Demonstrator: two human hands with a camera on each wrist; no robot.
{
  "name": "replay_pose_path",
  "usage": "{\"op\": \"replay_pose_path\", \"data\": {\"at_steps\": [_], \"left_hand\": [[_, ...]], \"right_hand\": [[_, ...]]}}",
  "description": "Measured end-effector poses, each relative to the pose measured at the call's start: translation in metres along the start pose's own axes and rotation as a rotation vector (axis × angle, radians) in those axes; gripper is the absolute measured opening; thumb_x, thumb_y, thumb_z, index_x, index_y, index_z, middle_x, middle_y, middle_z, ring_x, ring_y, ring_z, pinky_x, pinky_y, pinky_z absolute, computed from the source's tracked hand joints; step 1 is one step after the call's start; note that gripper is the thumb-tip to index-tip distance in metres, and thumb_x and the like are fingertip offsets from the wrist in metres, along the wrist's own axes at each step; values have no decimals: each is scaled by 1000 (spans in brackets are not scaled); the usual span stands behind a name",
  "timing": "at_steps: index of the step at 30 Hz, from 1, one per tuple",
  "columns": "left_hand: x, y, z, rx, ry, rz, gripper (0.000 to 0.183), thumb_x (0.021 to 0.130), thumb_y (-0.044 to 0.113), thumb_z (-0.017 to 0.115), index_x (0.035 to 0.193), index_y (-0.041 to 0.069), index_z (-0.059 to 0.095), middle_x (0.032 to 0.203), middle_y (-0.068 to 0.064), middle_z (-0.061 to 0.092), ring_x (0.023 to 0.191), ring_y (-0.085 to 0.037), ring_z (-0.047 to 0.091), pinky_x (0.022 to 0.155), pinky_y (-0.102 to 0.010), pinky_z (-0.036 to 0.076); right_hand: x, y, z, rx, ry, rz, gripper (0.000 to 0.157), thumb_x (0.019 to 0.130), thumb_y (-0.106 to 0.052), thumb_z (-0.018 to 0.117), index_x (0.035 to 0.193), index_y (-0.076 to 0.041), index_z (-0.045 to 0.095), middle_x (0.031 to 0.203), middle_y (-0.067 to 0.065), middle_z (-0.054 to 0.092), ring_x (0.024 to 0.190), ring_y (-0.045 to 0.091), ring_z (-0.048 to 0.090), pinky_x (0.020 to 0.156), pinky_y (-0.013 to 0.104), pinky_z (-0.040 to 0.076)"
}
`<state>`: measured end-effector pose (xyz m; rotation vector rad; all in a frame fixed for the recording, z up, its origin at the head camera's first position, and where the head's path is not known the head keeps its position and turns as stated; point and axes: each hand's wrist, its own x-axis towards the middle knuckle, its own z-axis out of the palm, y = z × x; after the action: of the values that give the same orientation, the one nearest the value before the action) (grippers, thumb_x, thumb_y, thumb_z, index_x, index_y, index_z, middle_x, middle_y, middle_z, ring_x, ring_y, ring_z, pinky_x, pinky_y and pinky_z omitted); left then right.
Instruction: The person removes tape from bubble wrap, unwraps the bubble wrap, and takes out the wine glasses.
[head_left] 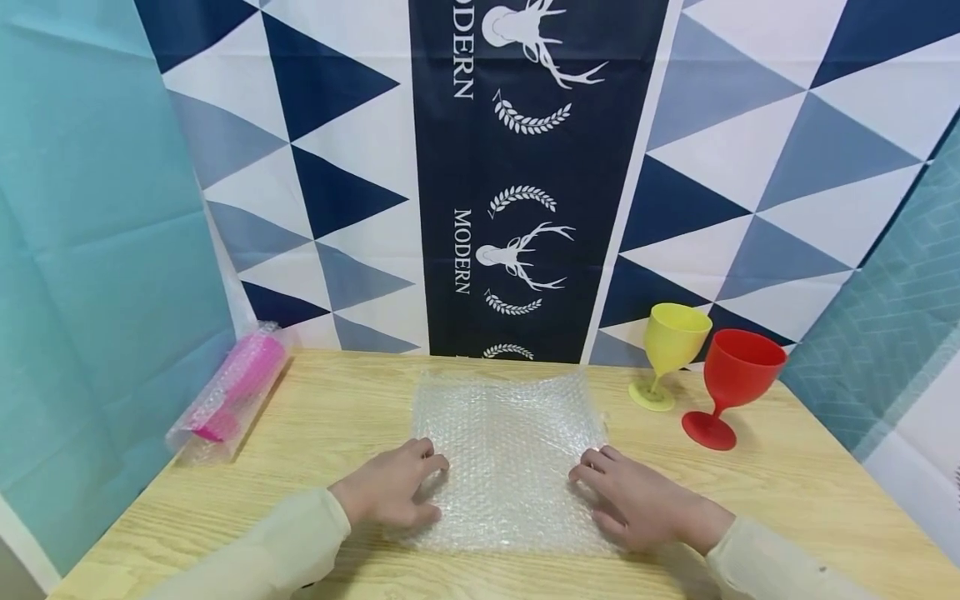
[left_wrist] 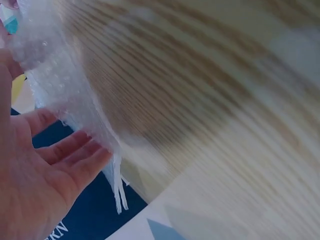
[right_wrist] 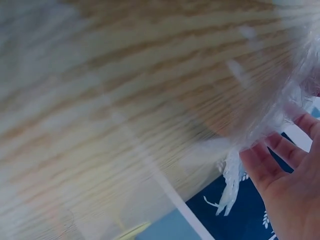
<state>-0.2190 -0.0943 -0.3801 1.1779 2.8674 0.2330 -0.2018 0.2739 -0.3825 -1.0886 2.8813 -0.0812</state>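
A sheet of clear bubble wrap (head_left: pixel 510 467) lies spread on the wooden table in the head view. My left hand (head_left: pixel 396 486) rests at its left edge, thumb apart from the fingers. At the opposite edge, my right hand (head_left: pixel 637 500) touches the wrap with its fingertips, slightly bent. Seen in the left wrist view, fairly straight fingers of the left hand (left_wrist: pixel 55 160) press against the wrap's edge (left_wrist: pixel 75 95). The right wrist view has the right hand (right_wrist: pixel 290 175) likewise against the crinkled film (right_wrist: pixel 280 115). Neither hand is curled round anything.
A yellow plastic goblet (head_left: pixel 671 342) and a red goblet (head_left: pixel 738 371) stand upright at the back right. Back left, a pink object (head_left: pixel 251 367) lies rolled in bubble wrap. Patterned cloth (head_left: pixel 360 167) hangs behind the wooden table (head_left: pixel 337 400).
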Motion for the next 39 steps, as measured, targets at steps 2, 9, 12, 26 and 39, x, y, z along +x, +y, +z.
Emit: {"op": "replay_pose_path", "data": {"at_steps": [2,9,12,26,39], "left_hand": [[-1,-1,2,-4,10,-11,52,80,41,70,121,11,59,111,-5,55,94,-15,52,78,-28,52],[-4,-3,5,-45,40,-49,52,81,39,71,121,8,59,119,-7,54,104,-17,54,90,-30,52],[-3,-5,2,-65,50,-45,50,82,37,70,121,9,58,120,-6,53,104,-16,55,90,-30,52],[-13,-9,-9,-116,68,-30,41,85,33,69,119,12,60,128,-5,53,116,-19,56,99,-34,50],[-17,-23,-15,-108,104,73,35,88,35,65,116,15,61,127,1,54,117,-14,55,102,-30,48]], "right_hand": [[2,-1,0,-2,-2,-4,46,84,-33,68,126,-27,53,123,-7,56,109,12,50,93,40,53],[6,-1,-1,-10,-5,-23,44,84,-31,67,125,-27,53,122,-7,55,108,12,50,92,40,53],[6,0,-2,-4,3,-16,43,84,-32,68,124,-29,53,121,-9,55,106,11,50,91,39,54],[10,2,-5,26,-46,-24,46,83,-45,67,125,-34,51,120,-11,56,101,8,50,86,36,56],[12,6,-1,76,-56,-7,46,85,-56,61,126,-40,48,123,-14,55,104,8,52,86,36,57]]}}
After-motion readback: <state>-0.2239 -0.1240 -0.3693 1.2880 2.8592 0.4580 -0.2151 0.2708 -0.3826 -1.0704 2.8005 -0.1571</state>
